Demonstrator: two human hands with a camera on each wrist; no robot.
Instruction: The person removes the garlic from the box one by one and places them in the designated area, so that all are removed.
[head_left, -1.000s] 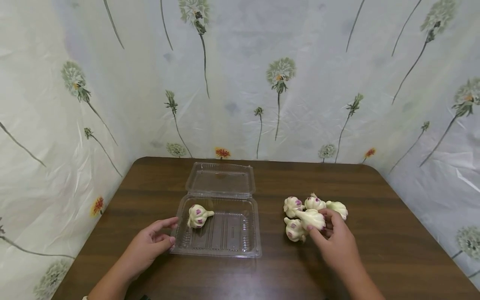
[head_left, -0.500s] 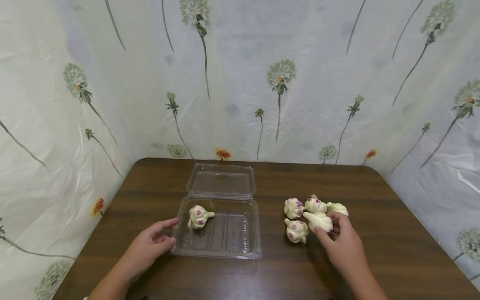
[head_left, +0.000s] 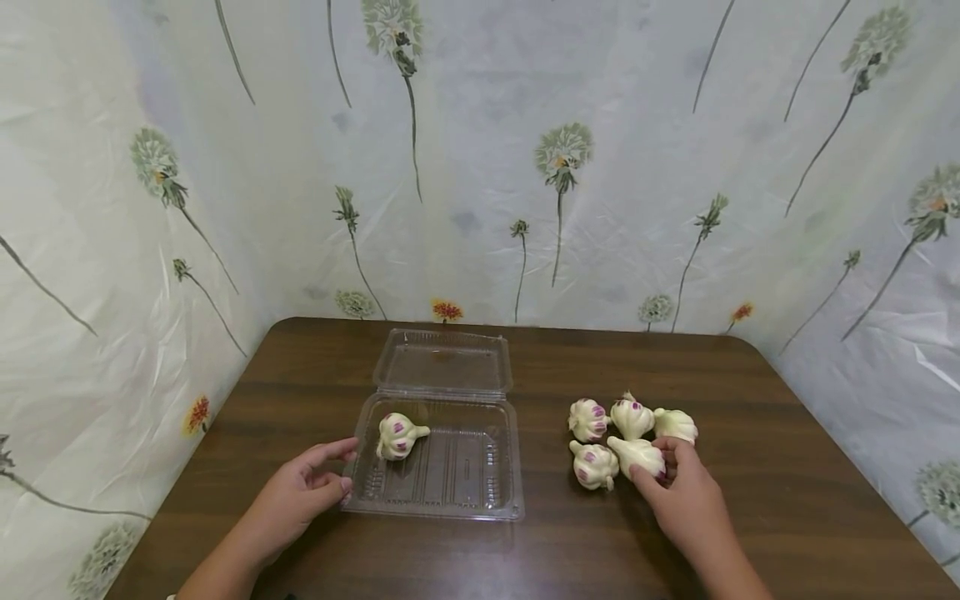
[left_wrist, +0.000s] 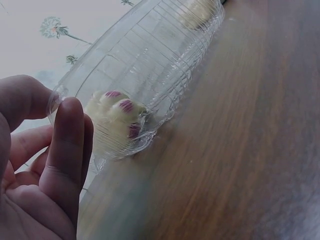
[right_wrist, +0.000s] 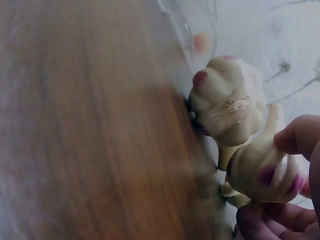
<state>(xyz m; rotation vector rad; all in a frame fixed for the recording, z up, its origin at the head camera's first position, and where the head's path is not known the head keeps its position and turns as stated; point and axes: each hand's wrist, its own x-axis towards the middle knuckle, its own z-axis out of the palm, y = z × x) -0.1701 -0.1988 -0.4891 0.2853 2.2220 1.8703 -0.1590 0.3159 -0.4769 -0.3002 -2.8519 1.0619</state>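
Note:
My right hand (head_left: 682, 492) holds a garlic bulb (head_left: 632, 455) between thumb and fingers, low over the table at the front of a cluster. In the right wrist view the fingertips grip this bulb (right_wrist: 265, 172), its purple streaks showing, right beside another bulb (right_wrist: 227, 100). Far to the left, a clear plastic clamshell container (head_left: 465, 467) lies with its lid back. Its left rim is pinched by my left hand (head_left: 300, 487), as the left wrist view shows at the container's corner (left_wrist: 62, 94). One garlic bulb (head_left: 397, 436) sits inside, toward the left side.
Around the held bulb are more garlic bulbs: one front left (head_left: 594, 465), one back left (head_left: 588, 419), one at the back (head_left: 632, 416) and one at right (head_left: 676, 425). The dark wooden table (head_left: 555, 542) meets a flower-printed sheet (head_left: 465, 150) behind.
My right hand has brought its garlic bulb rightward and then down, from overlapping the cluster to beside the front left bulb. The left hand and container have stayed put.

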